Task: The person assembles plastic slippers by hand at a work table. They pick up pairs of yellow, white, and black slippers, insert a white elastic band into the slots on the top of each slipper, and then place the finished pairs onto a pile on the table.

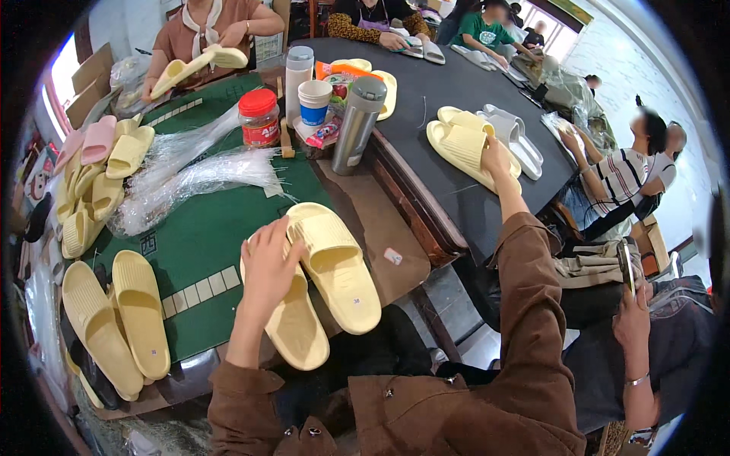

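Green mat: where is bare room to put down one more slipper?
The green mat is bare between the plastic strip bundle and the left hand. The brown table edge beside the yellow slipper is free too. The mat's left side is crowded with piled slippers.

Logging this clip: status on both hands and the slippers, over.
Left hand pressing a yellow slipper pair on the green mat. Right hand reaching to another yellow pair on the dark table. Nothing blocking.

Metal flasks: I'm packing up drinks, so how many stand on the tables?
2: a white-grey flask beside the red-lidded jar, and a steel flask right of the paper cup. Others may be hidden.
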Motion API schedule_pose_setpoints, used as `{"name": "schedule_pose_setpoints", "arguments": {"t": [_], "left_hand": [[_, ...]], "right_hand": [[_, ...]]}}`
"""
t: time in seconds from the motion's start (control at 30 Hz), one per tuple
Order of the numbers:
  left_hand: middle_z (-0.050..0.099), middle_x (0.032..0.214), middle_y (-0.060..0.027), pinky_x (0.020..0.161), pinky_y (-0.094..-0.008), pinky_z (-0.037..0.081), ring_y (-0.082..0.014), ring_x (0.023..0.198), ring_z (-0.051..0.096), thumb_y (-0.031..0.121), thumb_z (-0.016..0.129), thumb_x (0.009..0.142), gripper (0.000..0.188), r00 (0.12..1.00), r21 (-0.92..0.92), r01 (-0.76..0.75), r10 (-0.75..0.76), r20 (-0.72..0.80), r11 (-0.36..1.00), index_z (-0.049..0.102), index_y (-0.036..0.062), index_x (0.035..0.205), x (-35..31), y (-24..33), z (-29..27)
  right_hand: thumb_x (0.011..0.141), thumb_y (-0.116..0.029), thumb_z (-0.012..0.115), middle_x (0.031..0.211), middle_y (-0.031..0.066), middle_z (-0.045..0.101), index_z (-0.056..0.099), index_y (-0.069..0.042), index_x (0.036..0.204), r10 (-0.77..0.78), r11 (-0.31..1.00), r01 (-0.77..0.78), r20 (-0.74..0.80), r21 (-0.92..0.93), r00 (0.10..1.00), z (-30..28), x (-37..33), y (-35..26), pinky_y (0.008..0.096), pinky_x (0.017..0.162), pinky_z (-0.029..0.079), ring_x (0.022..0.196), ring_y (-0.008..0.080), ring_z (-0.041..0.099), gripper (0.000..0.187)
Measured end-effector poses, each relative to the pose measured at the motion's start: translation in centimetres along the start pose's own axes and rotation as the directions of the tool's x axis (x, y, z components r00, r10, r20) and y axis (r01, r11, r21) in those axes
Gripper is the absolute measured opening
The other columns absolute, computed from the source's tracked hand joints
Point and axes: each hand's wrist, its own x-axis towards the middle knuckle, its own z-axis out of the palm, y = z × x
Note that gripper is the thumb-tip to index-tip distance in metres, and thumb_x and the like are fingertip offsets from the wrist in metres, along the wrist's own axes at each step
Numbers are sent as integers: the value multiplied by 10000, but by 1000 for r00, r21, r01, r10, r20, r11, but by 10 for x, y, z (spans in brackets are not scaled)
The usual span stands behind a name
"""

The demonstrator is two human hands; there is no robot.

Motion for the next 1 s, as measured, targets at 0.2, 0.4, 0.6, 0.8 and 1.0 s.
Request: {"name": "schedule_pose_setpoints", "arguments": {"t": [0.2,0.4,0.6,0.8,1.0], "left_hand": [[298,1461,-220,1075,-638,172,-405,1366,263,380,604,881,609,998,216,-63,58,31,974,417,102,1390,-41,24,-1],[382,1350,-202,1058,-532,274,-386,1284,349,180,698,801,602,994,209,-89,101,-46,974,464,77,1346,-79,53,-16],[475,1139,-202,931,-475,387,-370,1095,465,184,707,792,538,999,107,-32,34,-13,994,520,58,1280,-105,60,-2],[542,1011,-203,840,-461,413,-364,970,527,350,616,875,539,997,221,40,-52,48,975,501,74,1323,-74,53,29],[568,913,-193,789,-454,422,-356,860,551,295,614,879,459,990,246,10,25,-135,969,540,-22,1202,-74,23,61]], "right_hand": [[802,-218,537,1060,214,658,638,-128,1148,-108,992,109,34,-58,994,-18,-31,-15,469,853,482,1005,380,625,372],[819,-177,538,1105,227,631,598,-8,1140,-238,971,238,37,21,970,-42,-103,-32,463,875,494,1006,378,622,368],[882,-225,542,1013,207,610,560,8,1098,-403,913,403,-15,58,915,-54,-150,-31,455,812,499,923,354,627,318],[897,-225,540,958,184,601,513,-3,1055,-537,833,534,-19,144,843,-44,-194,-55,455,730,466,858,345,611,274],[869,-95,559,1018,190,566,504,39,1047,-621,782,587,191,208,760,-67,-263,-111,420,748,483,862,327,607,230]]}}
